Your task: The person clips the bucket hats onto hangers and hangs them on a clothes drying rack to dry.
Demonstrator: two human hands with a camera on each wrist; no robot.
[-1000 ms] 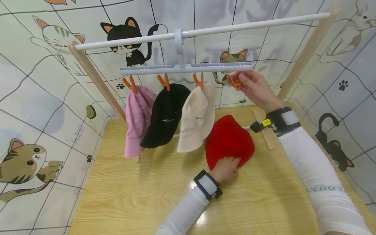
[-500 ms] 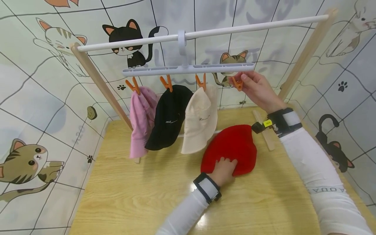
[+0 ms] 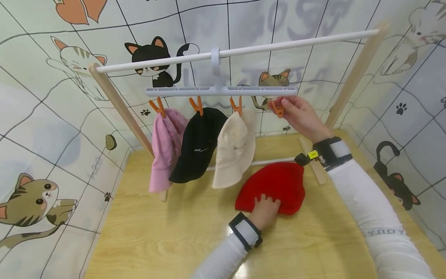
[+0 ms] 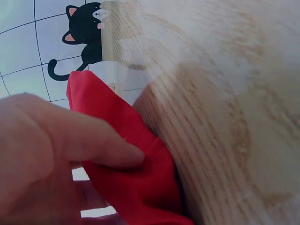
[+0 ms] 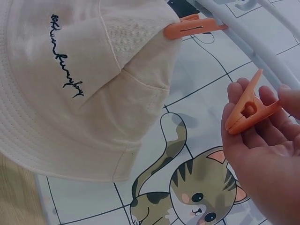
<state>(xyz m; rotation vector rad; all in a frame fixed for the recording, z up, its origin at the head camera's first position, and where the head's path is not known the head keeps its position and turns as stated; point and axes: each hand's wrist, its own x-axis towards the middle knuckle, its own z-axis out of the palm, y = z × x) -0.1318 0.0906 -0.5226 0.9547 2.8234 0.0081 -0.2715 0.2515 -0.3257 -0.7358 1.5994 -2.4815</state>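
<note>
My left hand [image 3: 266,211] grips the brim of a red bucket hat [image 3: 278,182] low over the table. In the left wrist view the thumb lies on one side of the red cloth, with fingers on the other. My right hand [image 3: 301,116] holds an orange clothespin [image 5: 251,110] just below the right end of a white hanger [image 3: 223,91]. The clothespin's tip looks closed and bites nothing. To its left hang a pink bucket hat [image 3: 165,151], a black bucket hat [image 3: 200,145] and a cream bucket hat [image 3: 235,149], each by its own orange clothespin.
The hanger hooks onto a white rod [image 3: 278,47] between wooden posts, one being the right post [image 3: 355,77]. A lower white bar [image 3: 265,162] runs behind the hats. The rack stands on a wooden table [image 3: 146,240]. Cat-print walls [image 3: 35,128] close in the back and sides.
My left hand has shifted the red hat and spread it wider, with its crown turned to the right. The right hand stays by the hanger's end with the clothespin. The head view has tilted slightly up.
</note>
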